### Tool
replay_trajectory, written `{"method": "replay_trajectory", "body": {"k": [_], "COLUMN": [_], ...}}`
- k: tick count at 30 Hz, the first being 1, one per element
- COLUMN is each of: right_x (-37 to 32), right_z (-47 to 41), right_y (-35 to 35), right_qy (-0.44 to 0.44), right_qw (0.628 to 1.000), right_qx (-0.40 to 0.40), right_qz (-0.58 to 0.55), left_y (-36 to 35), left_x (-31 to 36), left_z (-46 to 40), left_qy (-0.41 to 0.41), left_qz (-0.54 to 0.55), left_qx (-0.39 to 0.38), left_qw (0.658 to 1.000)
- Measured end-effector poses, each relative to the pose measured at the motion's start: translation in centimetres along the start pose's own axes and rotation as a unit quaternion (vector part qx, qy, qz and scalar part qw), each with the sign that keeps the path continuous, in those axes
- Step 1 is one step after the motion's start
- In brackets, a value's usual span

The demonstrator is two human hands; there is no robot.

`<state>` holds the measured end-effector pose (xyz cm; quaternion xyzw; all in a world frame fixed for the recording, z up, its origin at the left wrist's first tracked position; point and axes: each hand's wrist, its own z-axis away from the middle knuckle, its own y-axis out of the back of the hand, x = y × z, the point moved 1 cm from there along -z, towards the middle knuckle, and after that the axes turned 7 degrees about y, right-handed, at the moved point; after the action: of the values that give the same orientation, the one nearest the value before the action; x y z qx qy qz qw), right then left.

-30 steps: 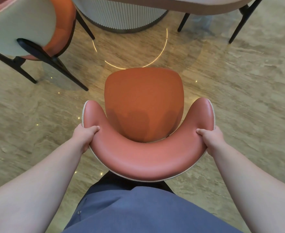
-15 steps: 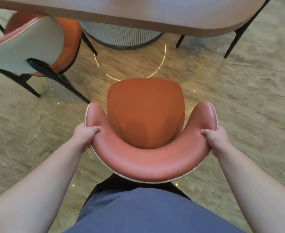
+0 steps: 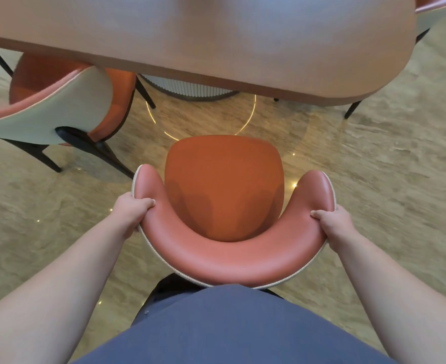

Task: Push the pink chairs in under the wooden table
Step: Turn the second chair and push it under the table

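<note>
A pink chair (image 3: 224,185) with a curved padded backrest stands right in front of me, seat facing the wooden table (image 3: 216,48). My left hand (image 3: 131,212) grips the backrest's left end and my right hand (image 3: 332,223) grips its right end. The seat's front edge lies a short way from the table's near edge, with bare floor between them. A second pink chair (image 3: 58,101) with a pale back shell stands at the left, its seat partly under the table. The edge of a third pink chair (image 3: 437,3) shows at the top right corner.
The table's ribbed round pedestal (image 3: 190,90) stands under it, with a glowing ring on the marble floor (image 3: 387,179) around it. Black chair legs (image 3: 353,109) show past the table's right corner. My blue clothing fills the bottom of the view.
The chair in my hands has moved forward toward the table, and far more of the tabletop has come into view. Both hands keep the same grip on the backrest.
</note>
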<state>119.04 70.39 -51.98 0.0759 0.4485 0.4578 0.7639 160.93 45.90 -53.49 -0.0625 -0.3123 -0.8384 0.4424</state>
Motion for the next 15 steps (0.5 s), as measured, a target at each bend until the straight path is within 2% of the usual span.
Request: {"method": "replay_trajectory", "body": {"k": [15], "right_x": [-8.4], "right_z": [-5.7], "right_y": [-3.3], "right_qy": [0.028], "right_qw": [0.999], "right_qx": [0.011], "right_qz": [-0.016], "left_y": [1.6], "left_x": [10.3], "left_z": [-4.7], "left_qy": [-0.042], "left_qz": [0.018], "left_qx": [0.011], "left_qw": [0.999]}}
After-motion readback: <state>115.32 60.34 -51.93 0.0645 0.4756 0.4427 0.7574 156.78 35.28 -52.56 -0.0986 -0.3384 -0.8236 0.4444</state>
